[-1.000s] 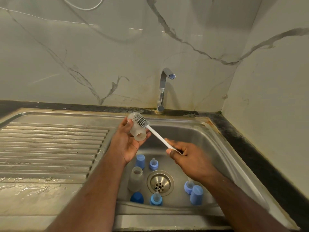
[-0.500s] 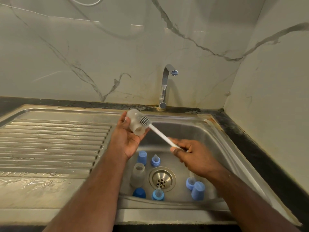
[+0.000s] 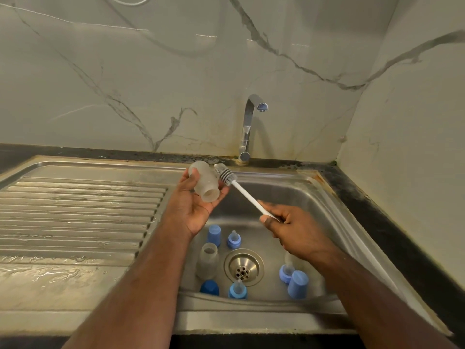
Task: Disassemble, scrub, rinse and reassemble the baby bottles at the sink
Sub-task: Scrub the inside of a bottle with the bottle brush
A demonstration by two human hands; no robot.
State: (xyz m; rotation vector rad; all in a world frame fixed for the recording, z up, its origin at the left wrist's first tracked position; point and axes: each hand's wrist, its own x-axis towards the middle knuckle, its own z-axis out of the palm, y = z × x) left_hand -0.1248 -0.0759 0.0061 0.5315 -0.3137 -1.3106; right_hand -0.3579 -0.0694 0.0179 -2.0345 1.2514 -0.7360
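— Over the basin of the sink (image 3: 309,197), what did you have?

— I had the left hand (image 3: 193,207) raised palm-up above the bowl's left edge, fingers and thumb curled round the frosted bottle body (image 3: 203,183). It lay tilted, open neck toward me and down.

— And the other hand?

— From my feed, the right hand (image 3: 289,227) sat lower and further right, knuckles up, thumb and fingers pinched on the white handle of the bottle brush (image 3: 241,191). The handle slanted up-left; the grey ribbed head lay just beside the bottle's shoulder, outside it. I couldn't tell whether they touched.

— Forearms?

— Both reached in from the bottom edge, converging over the bowl.

— The rest of the parts?

— Down in the basin around the drain (image 3: 243,268): a second clear bottle (image 3: 207,260) standing left of it, blue caps and blue-ringed teats scattered round. Behind, the tap (image 3: 249,127) showed no stream.
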